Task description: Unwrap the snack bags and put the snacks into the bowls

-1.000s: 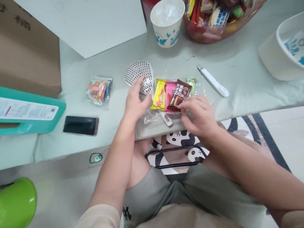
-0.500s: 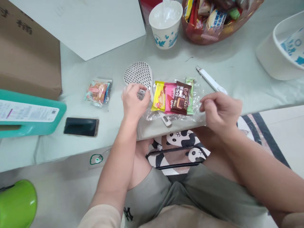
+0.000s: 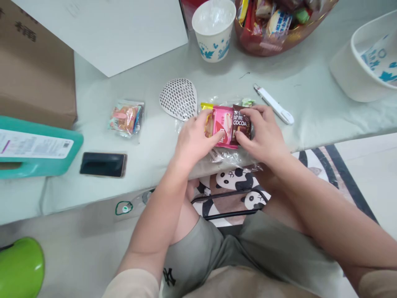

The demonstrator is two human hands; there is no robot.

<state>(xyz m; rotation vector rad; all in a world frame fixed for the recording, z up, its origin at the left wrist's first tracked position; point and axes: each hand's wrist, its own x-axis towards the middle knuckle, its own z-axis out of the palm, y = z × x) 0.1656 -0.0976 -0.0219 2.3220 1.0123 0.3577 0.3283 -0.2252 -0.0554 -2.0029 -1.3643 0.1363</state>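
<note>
My left hand grips the left side of a row of snack packets, its thumb on the pink packet and its fingers over the mostly covered yellow packet. From the right, my right hand holds the brown cocoa packet, thumb on its front. A green packet shows only at its top edge. Beneath the packets lies a crinkled clear plastic bag, overhanging the table's front edge. Left of the row is a white paddle with a perforated oval head; its handle is hidden.
A bagged snack and a phone lie left. A utility knife lies right. Behind stand a paper cup, a snack-filled basket and a white box. A white tub stands far right.
Both hands have moved inward from either side of the packets and now hold them. The packets are squeezed closer together, and the clear bag's front has shifted over the table edge.
</note>
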